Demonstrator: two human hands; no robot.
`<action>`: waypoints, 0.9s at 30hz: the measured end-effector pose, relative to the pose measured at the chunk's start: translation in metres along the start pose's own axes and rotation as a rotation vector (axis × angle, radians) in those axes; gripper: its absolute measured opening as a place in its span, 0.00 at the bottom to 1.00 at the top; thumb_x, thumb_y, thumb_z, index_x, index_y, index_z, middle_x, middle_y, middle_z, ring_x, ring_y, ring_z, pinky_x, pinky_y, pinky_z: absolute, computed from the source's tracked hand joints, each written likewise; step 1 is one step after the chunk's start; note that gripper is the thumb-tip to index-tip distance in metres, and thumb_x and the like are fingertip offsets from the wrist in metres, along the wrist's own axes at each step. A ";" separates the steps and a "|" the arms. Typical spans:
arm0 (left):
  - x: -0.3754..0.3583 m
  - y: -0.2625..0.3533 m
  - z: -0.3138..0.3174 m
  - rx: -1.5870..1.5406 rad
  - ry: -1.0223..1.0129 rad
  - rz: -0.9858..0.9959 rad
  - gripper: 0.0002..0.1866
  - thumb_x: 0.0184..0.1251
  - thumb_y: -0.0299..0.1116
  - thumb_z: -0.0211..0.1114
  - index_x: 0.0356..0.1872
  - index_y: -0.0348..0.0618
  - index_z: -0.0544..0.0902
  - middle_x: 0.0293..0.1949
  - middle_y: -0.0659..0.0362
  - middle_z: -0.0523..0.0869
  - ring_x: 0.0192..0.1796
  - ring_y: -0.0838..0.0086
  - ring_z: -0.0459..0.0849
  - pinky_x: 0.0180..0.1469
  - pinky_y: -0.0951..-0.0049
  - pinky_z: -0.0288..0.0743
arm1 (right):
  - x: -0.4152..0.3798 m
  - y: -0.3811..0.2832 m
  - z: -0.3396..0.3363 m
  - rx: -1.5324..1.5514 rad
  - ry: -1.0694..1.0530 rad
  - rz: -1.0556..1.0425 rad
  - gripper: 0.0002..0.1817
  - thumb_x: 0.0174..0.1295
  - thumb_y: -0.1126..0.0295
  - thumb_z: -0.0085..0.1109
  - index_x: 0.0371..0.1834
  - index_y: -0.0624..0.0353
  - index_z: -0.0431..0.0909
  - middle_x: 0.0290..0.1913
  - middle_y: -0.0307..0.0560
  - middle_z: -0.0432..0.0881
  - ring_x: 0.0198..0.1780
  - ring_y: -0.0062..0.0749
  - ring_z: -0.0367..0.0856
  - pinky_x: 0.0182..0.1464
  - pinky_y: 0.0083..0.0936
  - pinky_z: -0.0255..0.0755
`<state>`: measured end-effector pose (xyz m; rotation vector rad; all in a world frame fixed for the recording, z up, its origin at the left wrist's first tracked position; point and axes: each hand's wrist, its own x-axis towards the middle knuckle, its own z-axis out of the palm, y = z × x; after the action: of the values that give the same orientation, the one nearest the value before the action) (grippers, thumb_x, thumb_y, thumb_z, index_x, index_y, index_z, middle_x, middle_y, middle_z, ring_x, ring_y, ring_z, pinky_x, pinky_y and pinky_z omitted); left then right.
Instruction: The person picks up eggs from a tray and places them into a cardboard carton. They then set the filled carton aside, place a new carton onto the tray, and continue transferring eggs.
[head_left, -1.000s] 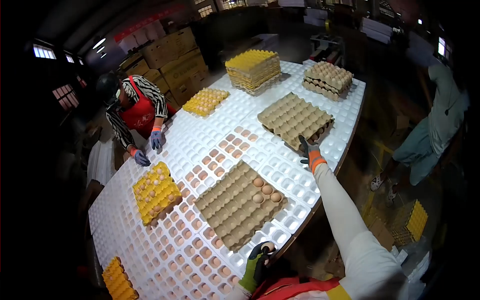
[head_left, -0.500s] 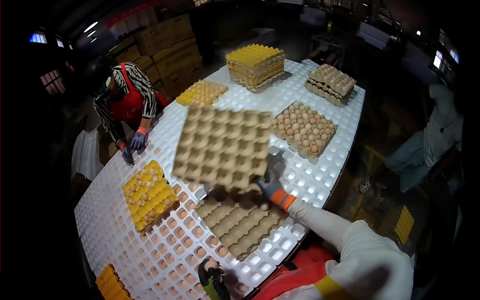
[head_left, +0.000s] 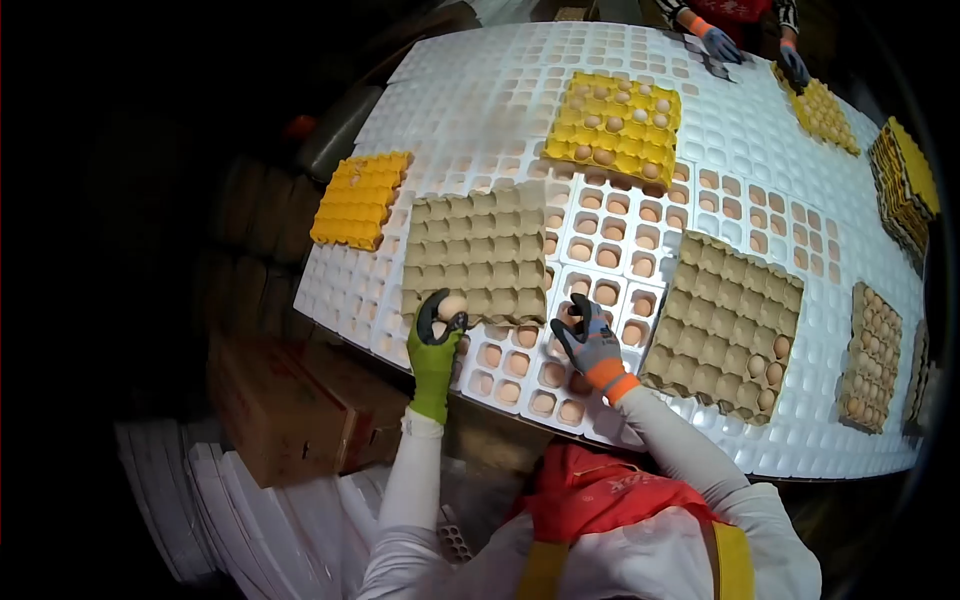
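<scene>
"What's the left hand (head_left: 435, 352) doing?"

"It's in a green glove with dark fingers, and it's grasping an egg (head_left: 452, 307) — thumb on one side, fingers on the other. The egg is above the near edge of the left brown tray (head_left: 475, 245)."

"And the right hand (head_left: 580, 322)?"

"Grey and orange glove, fingers curved, down over the white trays (head_left: 689, 178) between the two brown ones. I can't tell whether anything is in its grip."

"What do the white trays hold?"

"Loose eggs (head_left: 609, 257), sitting in many of the pockets around that hand and beyond it."

"Anything in the right brown tray (head_left: 715, 310)?"

"Four eggs, grouped toward its right side. Farther right there's another brown tray, filled with eggs (head_left: 873, 345)."

"Any yellow ones?"

"A yellow tray (head_left: 622, 140) with scattered eggs lies beyond the brown pair, and an orange-yellow tray (head_left: 360, 200) is off to the left. A yellow stack (head_left: 905, 185) stands at the far right."

"Who's across from us?"

"A co-worker, with one gloved hand (head_left: 719, 44) over the white trays and the other (head_left: 794, 63) at the corner of a second yellow tray (head_left: 828, 118) — eggs in that one too."
</scene>
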<state>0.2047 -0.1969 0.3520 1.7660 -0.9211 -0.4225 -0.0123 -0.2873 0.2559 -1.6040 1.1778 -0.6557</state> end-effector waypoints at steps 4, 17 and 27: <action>0.075 -0.072 0.030 0.581 -0.159 0.189 0.26 0.61 0.33 0.73 0.63 0.51 0.81 0.51 0.54 0.84 0.52 0.58 0.84 0.53 0.61 0.79 | -0.040 0.038 -0.021 0.192 -0.045 -0.051 0.29 0.66 0.62 0.68 0.68 0.56 0.70 0.51 0.48 0.84 0.47 0.39 0.88 0.50 0.33 0.80; 0.128 -0.106 0.104 0.604 -0.163 0.712 0.22 0.63 0.22 0.59 0.60 0.40 0.82 0.58 0.47 0.83 0.58 0.51 0.80 0.62 0.56 0.72 | -0.093 -0.002 -0.104 0.089 0.230 -0.082 0.21 0.66 0.72 0.65 0.63 0.55 0.78 0.48 0.49 0.85 0.47 0.37 0.86 0.49 0.30 0.79; -0.072 0.053 0.262 -0.096 -0.957 0.622 0.22 0.53 0.27 0.72 0.53 0.48 0.86 0.52 0.53 0.87 0.53 0.54 0.83 0.58 0.58 0.76 | -0.139 0.086 -0.292 -1.058 0.480 0.424 0.20 0.55 0.64 0.69 0.53 0.45 0.83 0.48 0.43 0.82 0.50 0.43 0.81 0.50 0.39 0.78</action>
<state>-0.0356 -0.3183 0.2889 1.0440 -1.9931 -0.8940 -0.3445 -0.2787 0.2971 -1.9526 2.4011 -0.0909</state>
